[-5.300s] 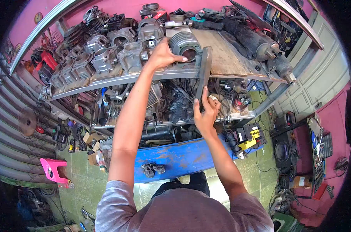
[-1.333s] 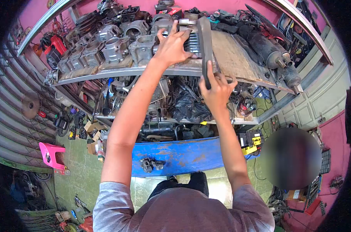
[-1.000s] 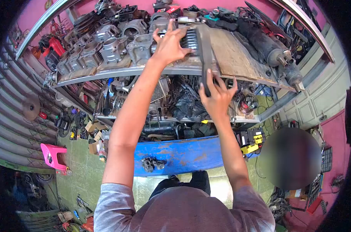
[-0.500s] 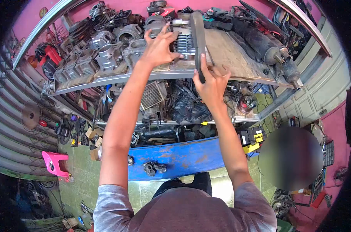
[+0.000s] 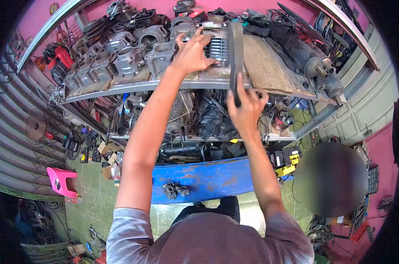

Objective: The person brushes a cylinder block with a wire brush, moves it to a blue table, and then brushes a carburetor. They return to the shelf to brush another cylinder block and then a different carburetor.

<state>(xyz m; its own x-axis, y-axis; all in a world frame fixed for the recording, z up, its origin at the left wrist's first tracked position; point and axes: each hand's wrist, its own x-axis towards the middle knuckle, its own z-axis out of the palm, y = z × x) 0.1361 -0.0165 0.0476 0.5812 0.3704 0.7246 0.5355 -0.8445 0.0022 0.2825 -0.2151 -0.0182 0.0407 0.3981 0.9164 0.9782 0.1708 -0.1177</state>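
On the upper shelf, my left hand (image 5: 191, 53) curls round the left side of a finned metal block (image 5: 218, 49), thumb low and fingers high. A long, dark grey, slightly curved strip (image 5: 236, 46) stands against the block's right side, running from the back of the shelf to beyond its front edge. My right hand (image 5: 247, 110) pinches the strip's near end between thumb and fingers, in front of the shelf edge. That hand is a little blurred.
Several metal engine cylinders (image 5: 129, 61) line the shelf's left half. Rusty exhaust mufflers (image 5: 316, 66) lie at the right. Below are a radiator (image 5: 179, 108), a black plastic bag (image 5: 212, 121) and a blue bench (image 5: 217, 178) bearing a small metal part (image 5: 175, 190). A pink stool (image 5: 62, 182) stands left.
Both hands, the finned block and the dark strip have shifted slightly right, partly because the view itself moved. My right hand sits a bit lower along the strip.
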